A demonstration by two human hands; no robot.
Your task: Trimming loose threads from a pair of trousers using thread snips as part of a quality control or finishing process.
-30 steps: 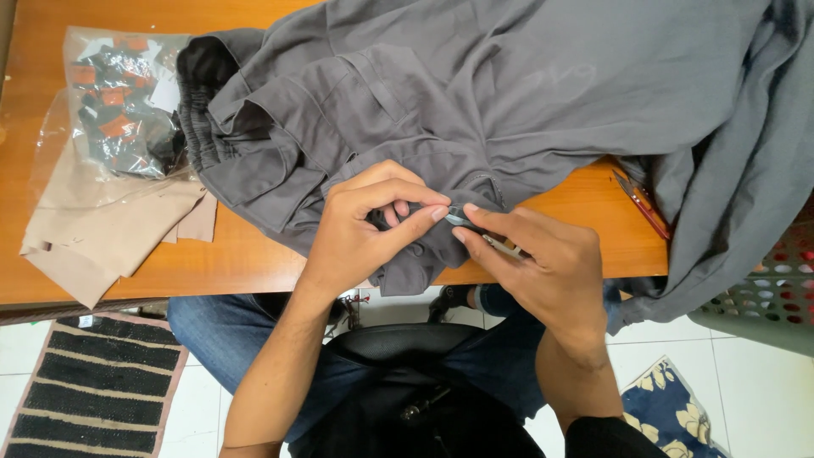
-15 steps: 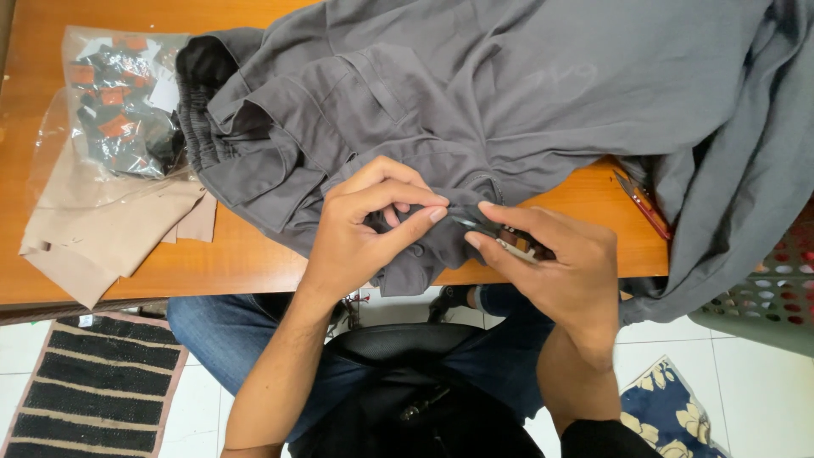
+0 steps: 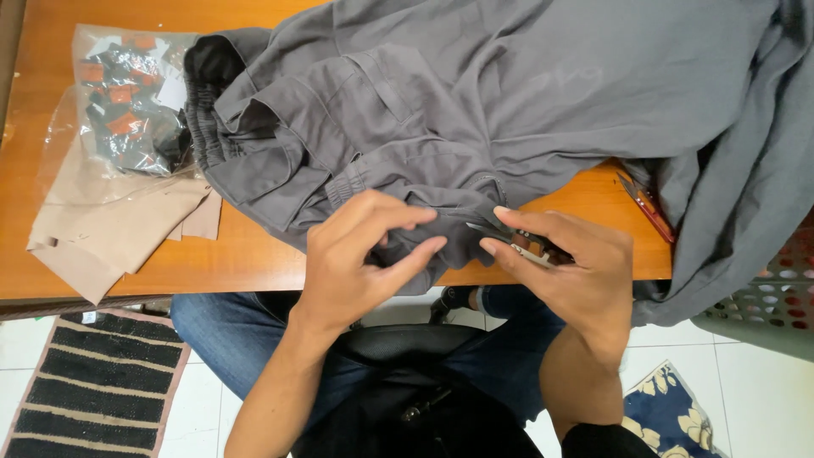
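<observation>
- Left hand (image 3: 360, 263): fingers curled, thumb and forefinger pinching a fold of the grey garment (image 3: 475, 110) at the worktop's near edge.
- Right hand (image 3: 572, 263): closed around a small thread snips (image 3: 509, 239); dark metal blades point left toward the pinched fold, tips just beside the left fingertips.
- Grey garment: woven cotton-like cloth, matte, with stitched seams, a pocket flap and a gathered elastic band; it covers most of the worktop (image 3: 254, 254) and hangs off the right side.
- Worktop: orange-brown wood, smooth.
- Red-handled tool (image 3: 646, 206): lies at the right, partly under the cloth; kind unclear.
- Beige fabric pieces (image 3: 110, 233): flat, stacked at left.
- Clear plastic bag (image 3: 127, 102): far left, crinkled, holding small black and orange items plus a white tag.
- Perforated basket (image 3: 776, 293): grey, at the right edge, below worktop level.
</observation>
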